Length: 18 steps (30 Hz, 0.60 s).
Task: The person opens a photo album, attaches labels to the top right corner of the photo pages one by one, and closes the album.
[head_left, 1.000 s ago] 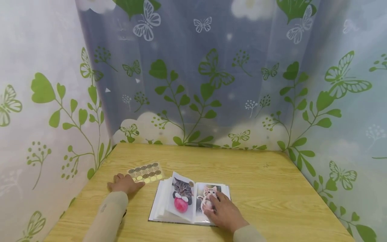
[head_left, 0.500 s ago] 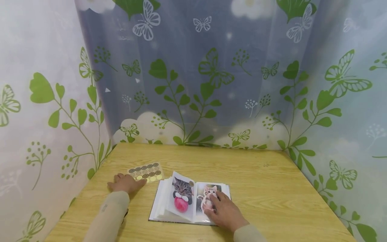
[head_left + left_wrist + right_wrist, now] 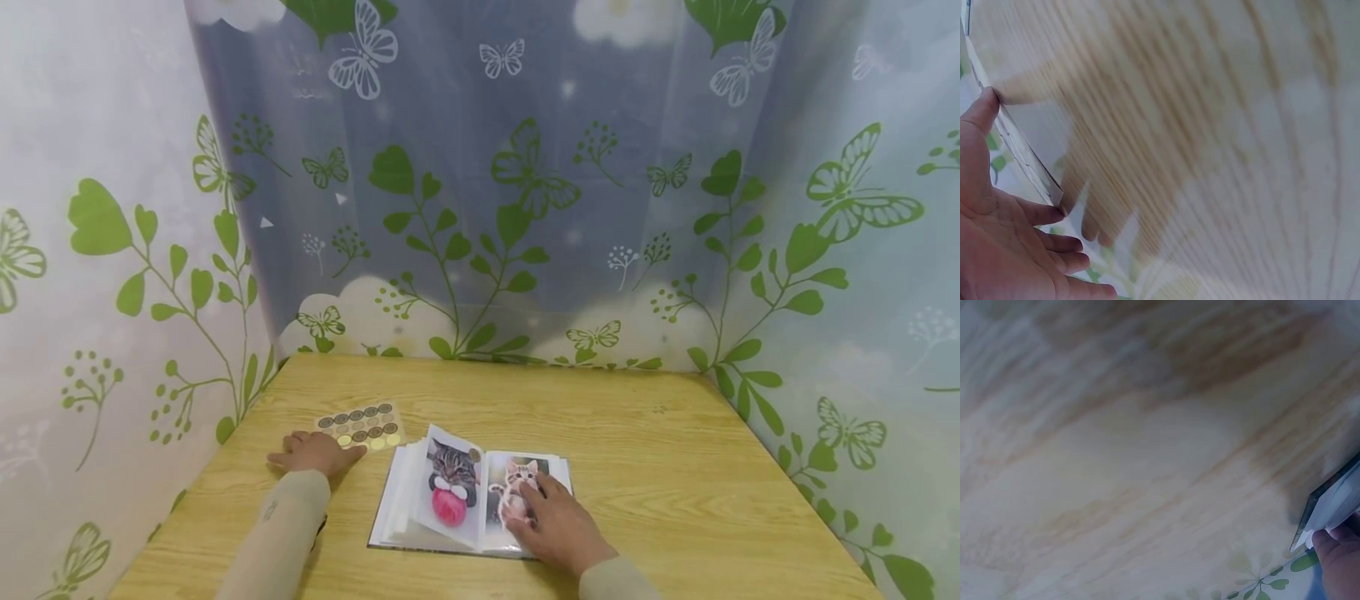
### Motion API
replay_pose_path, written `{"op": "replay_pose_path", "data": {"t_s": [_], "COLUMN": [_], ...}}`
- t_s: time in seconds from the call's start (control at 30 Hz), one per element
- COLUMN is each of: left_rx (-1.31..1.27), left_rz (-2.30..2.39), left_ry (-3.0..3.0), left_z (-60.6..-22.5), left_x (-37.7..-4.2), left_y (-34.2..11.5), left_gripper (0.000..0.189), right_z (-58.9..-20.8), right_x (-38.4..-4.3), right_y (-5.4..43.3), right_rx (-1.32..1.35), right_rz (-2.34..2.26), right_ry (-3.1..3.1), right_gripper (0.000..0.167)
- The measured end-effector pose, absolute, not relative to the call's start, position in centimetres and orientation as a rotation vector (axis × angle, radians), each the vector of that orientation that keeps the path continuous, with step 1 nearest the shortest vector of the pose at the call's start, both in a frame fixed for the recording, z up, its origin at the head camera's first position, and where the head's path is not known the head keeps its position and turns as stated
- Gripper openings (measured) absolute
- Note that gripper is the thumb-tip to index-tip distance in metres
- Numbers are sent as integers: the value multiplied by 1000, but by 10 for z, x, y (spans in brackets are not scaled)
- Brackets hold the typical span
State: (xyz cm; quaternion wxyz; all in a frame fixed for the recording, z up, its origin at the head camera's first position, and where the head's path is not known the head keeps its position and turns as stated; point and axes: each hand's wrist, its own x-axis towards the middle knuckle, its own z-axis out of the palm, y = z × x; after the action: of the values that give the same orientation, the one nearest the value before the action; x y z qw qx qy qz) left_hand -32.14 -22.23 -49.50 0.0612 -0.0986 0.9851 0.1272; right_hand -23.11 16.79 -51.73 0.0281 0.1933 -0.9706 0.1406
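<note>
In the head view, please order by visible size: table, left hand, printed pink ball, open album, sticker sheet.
1. Table
2. Open album
3. Left hand and sticker sheet: too alike to rank; the hand partly covers the sheet.
4. Printed pink ball

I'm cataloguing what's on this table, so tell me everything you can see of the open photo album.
The photo album lies open on the wood-patterned table, a dark cover edge showing beneath its white pages. The left page stands partly raised and bears a tabby cat with a pink ball, plus a small brown round spot near its top right corner. The right page, apparently glossy plastic, carries a kitten picture; the right hand rests on it, hiding part.
</note>
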Motion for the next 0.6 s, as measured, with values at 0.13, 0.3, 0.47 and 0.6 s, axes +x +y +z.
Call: {"op": "replay_pose_path", "data": {"t_s": [0.13, 0.3, 0.47, 0.6], "left_rx": [-299, -301, -313, -316], "left_rz": [383, 398, 413, 437], "left_ry": [2982, 2988, 3001, 3012], "left_z": [-495, -497, -496, -492], "left_x": [-323, -323, -321, -318], "left_y": [-223, -224, -223, -223], "left_gripper": [97, 95, 89, 82], "right_z": [-518, -519, -518, -515], "right_x": [-232, -234, -232, -230], "right_y": [168, 168, 168, 167], "right_rx": [593, 583, 580, 574], "right_rz": [428, 421, 419, 420], "right_ry": [-2993, -3011, -3013, -3014], "right_gripper": [69, 71, 70, 69]}}
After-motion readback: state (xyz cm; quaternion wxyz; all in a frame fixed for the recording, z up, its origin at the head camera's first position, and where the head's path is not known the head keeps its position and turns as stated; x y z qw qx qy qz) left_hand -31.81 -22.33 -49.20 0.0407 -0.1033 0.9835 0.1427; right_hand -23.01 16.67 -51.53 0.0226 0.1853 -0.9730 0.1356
